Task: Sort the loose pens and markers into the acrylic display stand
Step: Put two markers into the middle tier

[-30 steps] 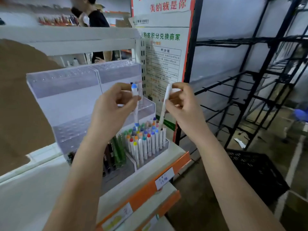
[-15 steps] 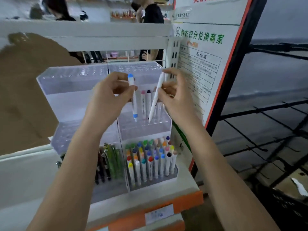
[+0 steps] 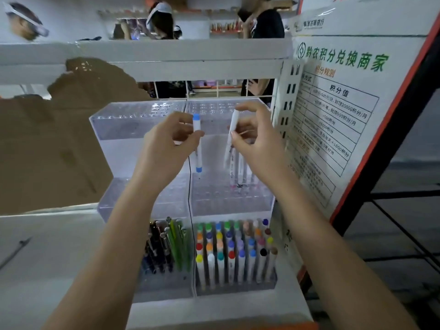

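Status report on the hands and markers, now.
Left hand pinches blue-capped marker, upright over middle tier. Right hand pinches white marker, tilted, tip near markers already standing there. Nothing blocking.

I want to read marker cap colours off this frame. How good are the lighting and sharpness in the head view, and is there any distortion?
Head view: dim, bluish light; caps in the bottom tier of the acrylic stand stay readable. The left hand and its blue-capped marker are fairly sharp; the right hand and white marker look slightly smeared. Glare washes the stand's top holes. Wide-angle bending curves the white shelf and poster.
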A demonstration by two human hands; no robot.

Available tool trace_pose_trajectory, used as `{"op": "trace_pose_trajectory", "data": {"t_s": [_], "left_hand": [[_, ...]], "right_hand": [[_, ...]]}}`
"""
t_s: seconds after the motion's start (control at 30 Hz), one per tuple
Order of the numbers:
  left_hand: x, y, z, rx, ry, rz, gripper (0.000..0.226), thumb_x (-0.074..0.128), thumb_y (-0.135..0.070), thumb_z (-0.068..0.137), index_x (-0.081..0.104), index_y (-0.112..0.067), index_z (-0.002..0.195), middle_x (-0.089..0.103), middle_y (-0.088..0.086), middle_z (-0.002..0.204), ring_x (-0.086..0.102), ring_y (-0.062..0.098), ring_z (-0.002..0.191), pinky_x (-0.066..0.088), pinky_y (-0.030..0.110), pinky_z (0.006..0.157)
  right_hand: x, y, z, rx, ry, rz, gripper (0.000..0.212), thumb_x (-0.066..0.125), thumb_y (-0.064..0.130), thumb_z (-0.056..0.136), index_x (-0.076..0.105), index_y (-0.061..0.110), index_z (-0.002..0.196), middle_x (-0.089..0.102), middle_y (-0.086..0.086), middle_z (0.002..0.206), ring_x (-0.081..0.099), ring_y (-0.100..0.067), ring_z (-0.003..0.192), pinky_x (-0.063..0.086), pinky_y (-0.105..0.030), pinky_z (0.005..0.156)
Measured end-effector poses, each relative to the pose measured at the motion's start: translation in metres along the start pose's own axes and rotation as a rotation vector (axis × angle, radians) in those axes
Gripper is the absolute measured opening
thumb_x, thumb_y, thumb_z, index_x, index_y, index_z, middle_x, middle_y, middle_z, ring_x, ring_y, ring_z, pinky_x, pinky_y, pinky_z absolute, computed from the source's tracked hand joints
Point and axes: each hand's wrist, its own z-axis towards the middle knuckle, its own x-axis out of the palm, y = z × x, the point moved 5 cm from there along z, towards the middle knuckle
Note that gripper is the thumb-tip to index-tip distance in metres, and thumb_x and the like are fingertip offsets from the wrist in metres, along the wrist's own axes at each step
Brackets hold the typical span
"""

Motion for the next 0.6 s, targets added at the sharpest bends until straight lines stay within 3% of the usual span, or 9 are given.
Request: {"op": "trace_pose_trajectory", "data": {"t_s": [0.2,0.27,0.37,0.6], "left_hand": [[0.004,0.002,0.007,0.036,-0.013,-0.014,0.024,0.065,-0.017,0.085,0.056,-0.040,0.086,0.071,-0.007,0.083,0.066,0.014,0.074,0.054,0.046,0.081],[0.006,0.003,0.009,0.039,-0.005,-0.013,0.024,0.065,-0.018,0.086,0.056,-0.040,0.088,0.071,-0.007,0.084,0.066,0.013,0.077,0.054,0.046,0.082],[0.007,0.004,0.010,0.050,0.005,-0.007,0.022,0.064,-0.018,0.086,0.055,-0.038,0.091,0.071,-0.008,0.086,0.067,0.009,0.077,0.054,0.043,0.082],[0.005,0.007,0.010,0.060,0.004,-0.023,0.028,0.064,-0.017,0.086,0.055,-0.043,0.085,0.071,-0.008,0.086,0.067,0.010,0.077,0.055,0.043,0.080]], "right_hand": [[0.008,-0.010,0.002,-0.041,0.066,-0.185,0.034,0.062,0.013,0.087,0.048,0.028,0.114,0.060,0.005,0.091,0.056,0.000,0.087,0.043,-0.008,0.074],[0.012,-0.013,0.001,-0.113,0.046,-0.291,0.026,0.065,0.014,0.085,0.056,0.018,0.110,0.059,0.010,0.090,0.052,-0.008,0.092,0.041,-0.015,0.077],[0.019,-0.017,-0.003,-0.299,-0.029,-0.487,0.014,0.066,0.017,0.083,0.064,0.010,0.095,0.064,0.004,0.087,0.043,-0.011,0.088,0.030,-0.018,0.075],[0.022,-0.006,-0.003,-0.438,-0.081,-0.657,0.006,0.068,0.008,0.081,0.063,0.005,0.083,0.061,-0.006,0.083,0.047,-0.016,0.081,0.035,-0.023,0.074]]}}
